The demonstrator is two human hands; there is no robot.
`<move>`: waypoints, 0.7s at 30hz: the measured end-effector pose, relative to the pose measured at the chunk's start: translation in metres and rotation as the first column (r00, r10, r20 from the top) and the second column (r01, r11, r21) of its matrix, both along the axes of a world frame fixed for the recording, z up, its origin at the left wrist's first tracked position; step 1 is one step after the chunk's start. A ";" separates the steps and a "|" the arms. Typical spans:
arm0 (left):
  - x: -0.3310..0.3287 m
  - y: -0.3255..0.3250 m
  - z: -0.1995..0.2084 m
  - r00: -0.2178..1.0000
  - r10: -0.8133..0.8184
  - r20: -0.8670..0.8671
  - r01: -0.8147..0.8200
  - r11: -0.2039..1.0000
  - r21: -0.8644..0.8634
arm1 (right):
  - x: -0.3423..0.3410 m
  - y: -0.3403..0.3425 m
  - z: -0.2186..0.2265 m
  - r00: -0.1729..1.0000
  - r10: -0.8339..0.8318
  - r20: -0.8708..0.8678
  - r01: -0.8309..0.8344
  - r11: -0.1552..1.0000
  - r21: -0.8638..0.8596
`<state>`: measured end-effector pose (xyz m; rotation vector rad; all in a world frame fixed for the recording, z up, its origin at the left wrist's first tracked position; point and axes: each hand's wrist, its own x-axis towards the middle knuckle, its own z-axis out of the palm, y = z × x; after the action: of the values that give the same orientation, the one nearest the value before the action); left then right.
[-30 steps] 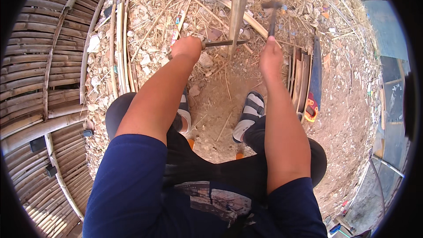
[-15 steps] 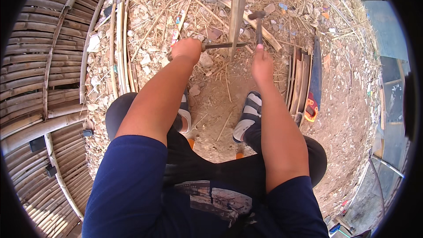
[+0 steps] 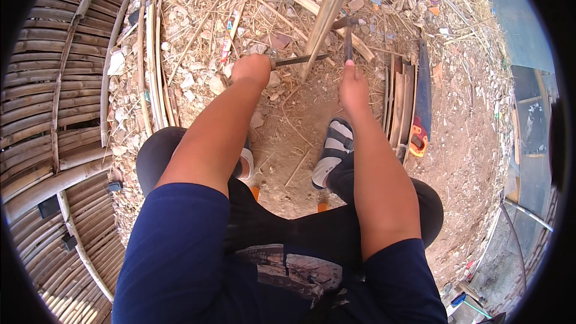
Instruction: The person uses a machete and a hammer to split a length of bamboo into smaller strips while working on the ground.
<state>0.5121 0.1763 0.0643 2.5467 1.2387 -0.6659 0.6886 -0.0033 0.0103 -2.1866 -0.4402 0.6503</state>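
Observation:
My left hand point(image 3: 252, 71) is closed round the handle of a knife point(image 3: 298, 60) with a dark, narrow blade pointing right. The blade meets a split bamboo piece point(image 3: 330, 9), which leans with its top to the right and its lower end near the ground. Whether the edge has bitten into the bamboo is hard to tell. In my right hand point(image 3: 354, 89) is a hammer point(image 3: 348, 42), gripped by its handle. The head of the hammer is up, just right of the bamboo and apart from the blade.
A handsaw point(image 3: 423, 90) with an orange-red handle lies at the right beside a stack of bamboo strips point(image 3: 399, 105). More long strips point(image 3: 157, 60) lie at the left, near a slatted bamboo wall point(image 3: 36, 90). Straw and stones cover the far ground. My sandalled foot point(image 3: 332, 150) stands below.
The bamboo piece has tilted, its top going right and its foot shifting left. The knife's tip has risen slightly. The hammer has come a little closer to the bamboo. The whole view has shifted slightly.

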 end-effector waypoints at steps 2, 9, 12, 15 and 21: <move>0.005 0.001 -0.009 0.999 -0.015 0.031 0.014 1.000 0.016 | 0.013 0.009 0.021 0.997 -0.068 -0.035 0.072 0.989 0.131; -0.007 -0.005 -0.032 0.998 -0.021 0.052 0.019 0.999 0.028 | 0.011 0.009 0.054 0.933 -0.267 -0.242 0.338 0.882 0.328; -0.014 -0.003 -0.035 0.999 -0.006 0.037 0.005 1.000 0.017 | 0.010 0.005 0.035 0.959 -0.277 -0.054 0.280 0.913 0.297; -0.029 0.003 -0.047 0.998 0.019 0.064 -0.020 1.000 0.011 | 0.005 0.007 0.031 0.967 -0.245 0.064 0.223 0.943 0.247; -0.056 0.009 -0.047 0.999 0.023 0.042 -0.022 0.999 -0.030 | -0.001 0.018 0.079 0.976 -0.211 0.056 0.203 0.970 0.132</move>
<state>0.4559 0.1851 0.0175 2.5055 1.2324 -0.6175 0.6874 0.0143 0.0894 -2.1043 -0.2753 0.4224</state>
